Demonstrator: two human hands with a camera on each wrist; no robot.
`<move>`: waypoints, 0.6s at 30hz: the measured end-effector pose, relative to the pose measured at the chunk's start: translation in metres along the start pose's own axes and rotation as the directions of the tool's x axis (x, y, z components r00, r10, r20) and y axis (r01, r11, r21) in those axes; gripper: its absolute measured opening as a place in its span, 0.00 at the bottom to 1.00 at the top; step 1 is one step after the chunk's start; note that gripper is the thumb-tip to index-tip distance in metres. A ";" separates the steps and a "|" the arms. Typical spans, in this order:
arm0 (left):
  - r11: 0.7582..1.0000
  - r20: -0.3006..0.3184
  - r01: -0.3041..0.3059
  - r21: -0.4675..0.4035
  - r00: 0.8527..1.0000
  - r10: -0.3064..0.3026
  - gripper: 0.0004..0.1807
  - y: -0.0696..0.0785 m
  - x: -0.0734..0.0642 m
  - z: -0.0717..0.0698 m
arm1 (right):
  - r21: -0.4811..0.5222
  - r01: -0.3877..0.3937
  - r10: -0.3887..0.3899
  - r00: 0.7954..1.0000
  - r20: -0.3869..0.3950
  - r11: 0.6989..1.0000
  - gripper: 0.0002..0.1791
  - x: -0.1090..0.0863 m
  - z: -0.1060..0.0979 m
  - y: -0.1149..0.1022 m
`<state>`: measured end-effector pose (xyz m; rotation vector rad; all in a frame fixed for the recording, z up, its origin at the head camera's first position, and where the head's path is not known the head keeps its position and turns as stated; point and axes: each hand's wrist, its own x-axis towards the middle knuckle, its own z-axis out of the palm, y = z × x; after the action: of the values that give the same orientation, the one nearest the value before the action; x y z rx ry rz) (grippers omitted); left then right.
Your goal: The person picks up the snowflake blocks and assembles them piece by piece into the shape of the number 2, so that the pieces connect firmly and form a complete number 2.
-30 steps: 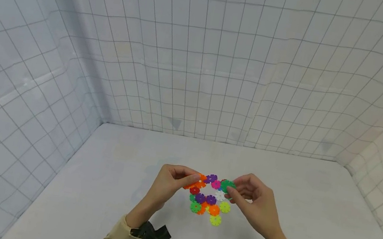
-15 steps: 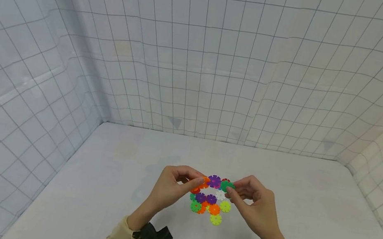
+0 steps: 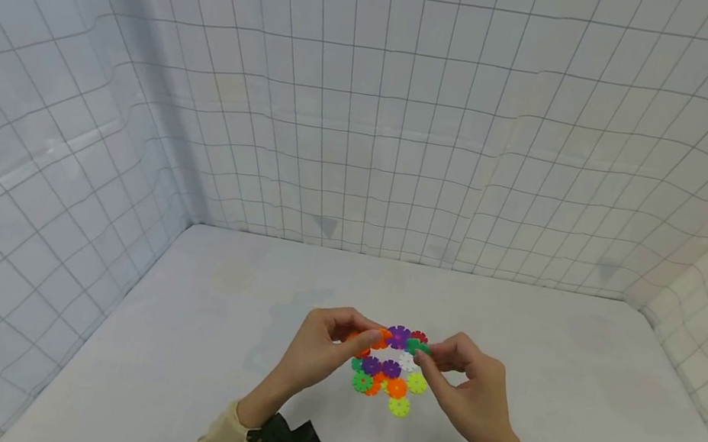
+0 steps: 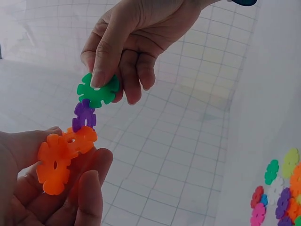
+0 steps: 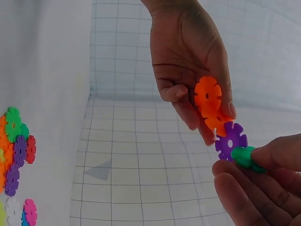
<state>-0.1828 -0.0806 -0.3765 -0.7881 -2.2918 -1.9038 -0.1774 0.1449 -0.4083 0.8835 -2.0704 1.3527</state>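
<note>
My left hand (image 3: 322, 351) pinches a chain of two interlocked orange snowflake discs (image 4: 54, 165). A purple snowflake disc (image 4: 84, 116) extends from the end of that chain. Opposite it, my right hand (image 3: 474, 383) pinches a green snowflake disc (image 4: 99, 90) between thumb and fingers. The green disc's notched edge meets the purple one; whether the slots are fully engaged I cannot tell. Both hands are raised above the table, and the left thumb and fingers lie around the orange pieces.
Below the hands, several loose snowflake discs lie in a cluster on the white table (image 3: 218, 377): yellow ones (image 3: 399, 406), purple, orange, green, red, pink, blue and white. White sheeting with a dark grid (image 3: 367, 138) encloses the table at the back and sides.
My left hand has moved slightly right with the orange and purple discs, and the purple disc has turned. The green disc in my right hand now meets the purple one.
</note>
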 end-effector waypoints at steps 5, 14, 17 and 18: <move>1.000 0.032 -0.012 -0.016 0.999 0.013 0.04 0.001 0.000 0.000 | -0.032 0.055 -0.056 0.998 -0.028 0.998 0.12 0.000 0.000 -0.001; 0.996 0.076 0.010 -0.093 0.997 -0.003 0.04 -0.020 0.001 -0.002 | -0.005 0.108 -0.108 0.993 -0.047 0.994 0.12 0.000 0.000 0.002; 0.985 0.088 0.073 -0.155 0.994 -0.059 0.06 -0.026 0.002 -0.004 | -0.004 0.124 -0.124 0.990 -0.060 0.992 0.19 0.000 0.001 0.003; 0.981 0.095 0.087 -0.171 0.993 -0.071 0.07 -0.027 0.002 -0.004 | -0.007 0.131 -0.131 0.989 -0.064 0.991 0.20 0.000 0.001 0.003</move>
<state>-0.1971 -0.0870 -0.3996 -0.8263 -2.2609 -2.1719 -0.1797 0.1449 -0.4105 0.9446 -1.9303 1.2913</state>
